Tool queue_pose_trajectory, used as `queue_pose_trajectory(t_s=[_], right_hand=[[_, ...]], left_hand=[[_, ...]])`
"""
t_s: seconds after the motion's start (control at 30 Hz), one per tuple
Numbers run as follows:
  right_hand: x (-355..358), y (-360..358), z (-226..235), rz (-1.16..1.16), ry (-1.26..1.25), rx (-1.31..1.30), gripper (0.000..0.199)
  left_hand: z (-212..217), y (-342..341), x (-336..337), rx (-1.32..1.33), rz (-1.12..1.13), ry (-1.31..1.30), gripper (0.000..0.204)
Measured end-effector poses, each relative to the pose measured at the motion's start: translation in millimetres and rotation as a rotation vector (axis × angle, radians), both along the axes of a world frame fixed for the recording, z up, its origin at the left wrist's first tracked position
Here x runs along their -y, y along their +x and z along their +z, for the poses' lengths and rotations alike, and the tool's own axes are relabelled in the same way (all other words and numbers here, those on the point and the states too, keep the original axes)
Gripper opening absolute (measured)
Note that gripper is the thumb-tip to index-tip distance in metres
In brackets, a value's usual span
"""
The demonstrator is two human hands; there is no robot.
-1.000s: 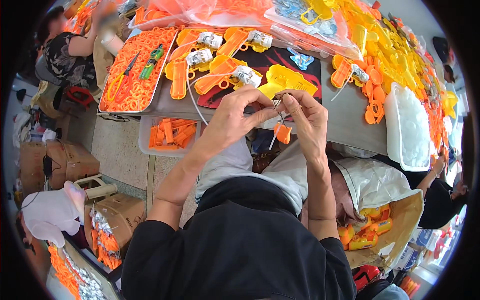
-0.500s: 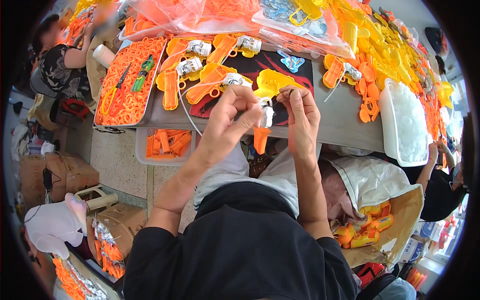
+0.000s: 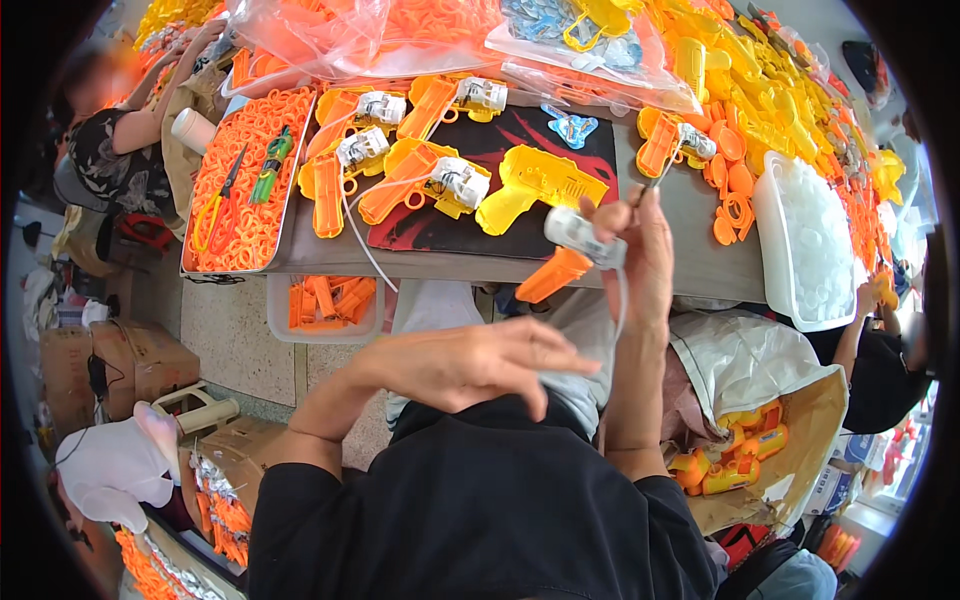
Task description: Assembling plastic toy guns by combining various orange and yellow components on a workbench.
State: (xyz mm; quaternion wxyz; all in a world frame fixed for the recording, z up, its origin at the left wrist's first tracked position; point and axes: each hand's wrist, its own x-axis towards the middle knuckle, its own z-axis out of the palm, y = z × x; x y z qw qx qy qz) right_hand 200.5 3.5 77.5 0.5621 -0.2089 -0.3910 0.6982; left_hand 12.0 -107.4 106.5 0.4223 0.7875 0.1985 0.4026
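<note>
Since the frame half a second earlier, the two hands had come apart: the left hand (image 3: pixel 480 365) had dropped away from the work and hung low over the lap, palm down, fingers spread and loosely curled, holding nothing, while the right hand (image 3: pixel 640 255) had kept the piece and stayed raised at the table's near edge. That right hand was closed in a pinch on a small white motor unit (image 3: pixel 578 232), which sat at its fingertips, just to the left of the thumb and well above and to the right of the empty left hand. An orange plastic handle piece (image 3: pixel 555 275) stuck out down and left from under the unit, and a thin white wire (image 3: pixel 620 300) trailed from it along the wrist. Beyond the hand, on a dark mat (image 3: pixel 500 150) on the grey table (image 3: pixel 690 250), lay a yellow toy gun shell (image 3: pixel 535 185) and several orange shells fitted with white motor units (image 3: pixel 420 180). Further left stood a tray of orange rings (image 3: pixel 255 170) with scissors on it, and to the right a white tub of clear parts (image 3: pixel 810 240).
</note>
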Motion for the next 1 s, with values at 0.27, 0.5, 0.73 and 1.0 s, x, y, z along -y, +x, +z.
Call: queue_pose_trajectory(t_s=[0.27,0.5,0.73,1.0], right_hand=[[-36,96,48,0.155,0.221,0.378,0.035],[-90,90,91,0.386,0.463,1.29,0.015],[-97,42,-24,0.122,0.524,1.266,0.017],[-82,44,-23,0.058,0.488,1.125,0.016]], left_hand=[[-29,-41,-122,-0.643,0.819,0.358,0.027],[-64,-37,-166,-0.941,0.847,0.415,0.039],[-71,24,-153,-0.01,0.918,-0.139,0.036],[-100,20,-142,0.085,0.869,-0.445,0.037]])
